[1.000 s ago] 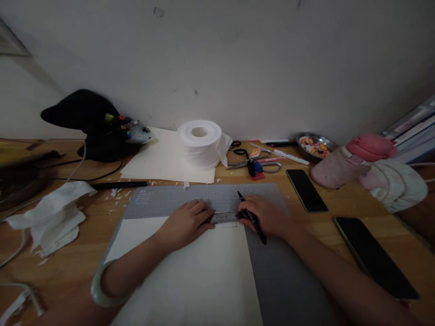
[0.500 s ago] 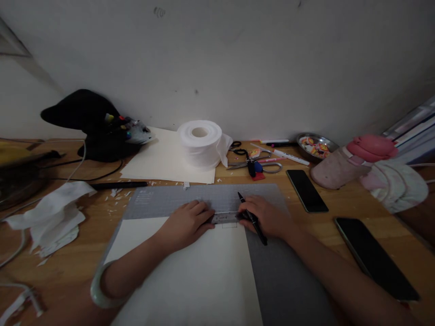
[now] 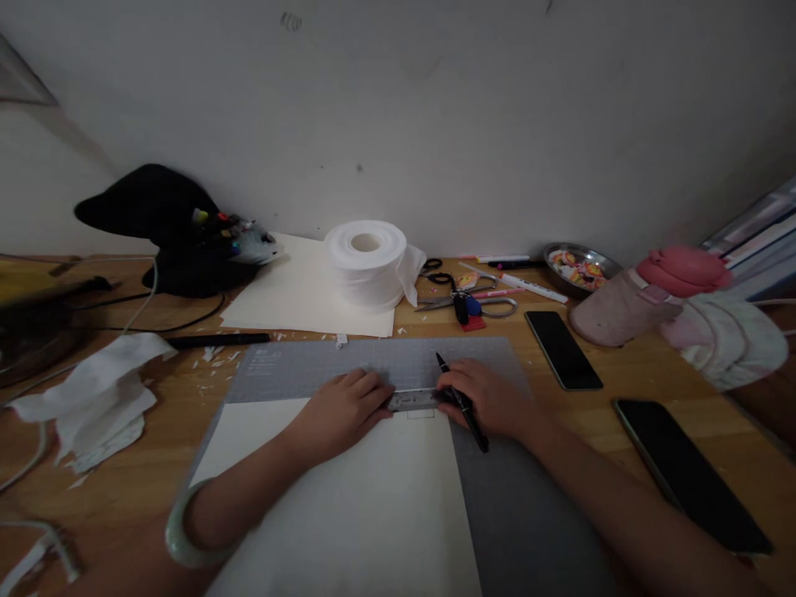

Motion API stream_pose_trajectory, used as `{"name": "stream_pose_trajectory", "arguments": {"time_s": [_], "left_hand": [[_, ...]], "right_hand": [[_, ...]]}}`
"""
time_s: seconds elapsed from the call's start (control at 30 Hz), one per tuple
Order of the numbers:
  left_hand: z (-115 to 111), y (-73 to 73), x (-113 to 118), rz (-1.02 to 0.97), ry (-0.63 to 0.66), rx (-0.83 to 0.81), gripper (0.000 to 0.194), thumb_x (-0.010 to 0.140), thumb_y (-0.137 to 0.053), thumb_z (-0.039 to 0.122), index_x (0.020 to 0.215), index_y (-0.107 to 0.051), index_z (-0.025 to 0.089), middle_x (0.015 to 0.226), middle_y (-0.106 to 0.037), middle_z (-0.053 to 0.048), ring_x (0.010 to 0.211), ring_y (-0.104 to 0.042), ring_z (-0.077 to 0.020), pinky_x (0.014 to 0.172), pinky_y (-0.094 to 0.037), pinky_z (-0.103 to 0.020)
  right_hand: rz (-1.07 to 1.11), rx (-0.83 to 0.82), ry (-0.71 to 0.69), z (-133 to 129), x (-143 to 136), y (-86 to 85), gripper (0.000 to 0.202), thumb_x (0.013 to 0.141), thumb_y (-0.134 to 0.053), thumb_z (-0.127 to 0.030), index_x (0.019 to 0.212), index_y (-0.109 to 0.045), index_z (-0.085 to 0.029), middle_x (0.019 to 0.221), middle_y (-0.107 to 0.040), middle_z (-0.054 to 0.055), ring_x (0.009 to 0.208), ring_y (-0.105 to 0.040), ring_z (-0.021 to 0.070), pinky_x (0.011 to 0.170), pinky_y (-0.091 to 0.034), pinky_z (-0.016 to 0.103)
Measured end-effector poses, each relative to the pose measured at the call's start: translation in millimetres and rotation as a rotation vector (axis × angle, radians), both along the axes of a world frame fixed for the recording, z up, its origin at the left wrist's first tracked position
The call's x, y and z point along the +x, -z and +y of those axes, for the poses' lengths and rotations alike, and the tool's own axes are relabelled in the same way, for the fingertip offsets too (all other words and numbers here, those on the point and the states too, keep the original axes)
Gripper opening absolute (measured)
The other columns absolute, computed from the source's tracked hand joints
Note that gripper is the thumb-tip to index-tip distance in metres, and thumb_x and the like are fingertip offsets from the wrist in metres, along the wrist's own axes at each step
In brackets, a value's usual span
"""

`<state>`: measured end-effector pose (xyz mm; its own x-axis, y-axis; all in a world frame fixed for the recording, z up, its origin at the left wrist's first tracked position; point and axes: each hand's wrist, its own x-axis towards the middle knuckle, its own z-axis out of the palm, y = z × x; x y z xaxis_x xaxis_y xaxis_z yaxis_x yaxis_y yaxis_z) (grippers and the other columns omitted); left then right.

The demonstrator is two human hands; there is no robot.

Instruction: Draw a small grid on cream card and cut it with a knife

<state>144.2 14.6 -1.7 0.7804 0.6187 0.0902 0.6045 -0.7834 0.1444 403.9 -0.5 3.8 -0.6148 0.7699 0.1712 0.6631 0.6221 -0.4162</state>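
A short clear ruler (image 3: 413, 400) lies across the top edge of a cream sheet of paper (image 3: 366, 506), with a small drawn rectangle just below it. My left hand (image 3: 348, 412) is closed on the ruler's left end, its fingertips pressing it down on the sheet. My right hand (image 3: 482, 400) pinches the ruler's right end and also has a black pen (image 3: 468, 410) lodged slantwise in its fingers. Under the paper is a grey cutting mat (image 3: 398, 355). The ruler's two ends are hidden by my fingers.
Behind the mat stand a white tissue roll (image 3: 366, 269) on paper sheets (image 3: 279, 294), and scissors (image 3: 448, 303). To the right are two phones (image 3: 563, 350), a pink bottle (image 3: 640, 298) and a metal dish (image 3: 580, 269). Crumpled tissue (image 3: 105, 402) and paper scraps lie left.
Hardly anything differs. Both hands, the ruler and the pen keep their places, apart from a very slight shift of the view.
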Motion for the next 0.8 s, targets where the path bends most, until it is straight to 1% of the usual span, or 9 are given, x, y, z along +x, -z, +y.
{"name": "stream_pose_trajectory", "arguments": {"time_s": [0.13, 0.27, 0.5, 0.8], "left_hand": [[-1.5, 0.9, 0.9, 0.014, 0.016, 0.073, 0.028, 0.092, -0.039, 0.034, 0.107, -0.057, 0.018, 0.091, -0.058, -0.007, 0.082, -0.052, -0.0202, 0.069, -0.044, -0.032], [-2.7, 1.0, 1.1, 0.003, 0.03, 0.105, 0.031, 0.094, -0.034, 0.033, 0.106, -0.058, 0.017, 0.09, -0.058, -0.007, 0.081, -0.053, -0.0189, 0.069, -0.044, -0.031], [-3.2, -0.6, 1.9, -0.009, 0.019, 0.093, 0.03, 0.094, -0.035, 0.032, 0.106, -0.058, 0.017, 0.093, -0.058, -0.008, 0.082, -0.052, -0.0203, 0.069, -0.044, -0.032], [-2.8, 0.7, 1.7, 0.008, 0.022, 0.079, 0.029, 0.093, -0.036, 0.033, 0.107, -0.056, 0.017, 0.094, -0.057, -0.008, 0.084, -0.052, -0.0204, 0.069, -0.045, -0.033]], "right_hand": [[0.001, 0.003, 0.007, -0.8, -0.4, -0.9, 0.015, 0.08, -0.056, -0.025, 0.093, -0.057, -0.017, 0.091, -0.056, 0.007, 0.087, -0.051, 0.0179, 0.079, -0.041, 0.032], [-0.001, -0.015, 0.013, -1.4, -1.1, -1.6, 0.015, 0.08, -0.056, -0.025, 0.092, -0.057, -0.018, 0.091, -0.056, 0.007, 0.087, -0.051, 0.0181, 0.079, -0.041, 0.032], [0.011, -0.016, 0.009, -0.5, 0.0, 1.8, 0.016, 0.08, -0.056, -0.026, 0.095, -0.057, -0.019, 0.091, -0.056, 0.007, 0.087, -0.051, 0.0177, 0.079, -0.041, 0.032], [0.008, -0.025, 0.015, -1.0, 0.1, 0.4, 0.016, 0.081, -0.056, -0.027, 0.094, -0.058, -0.018, 0.093, -0.057, 0.007, 0.089, -0.051, 0.0182, 0.08, -0.041, 0.032]]}}
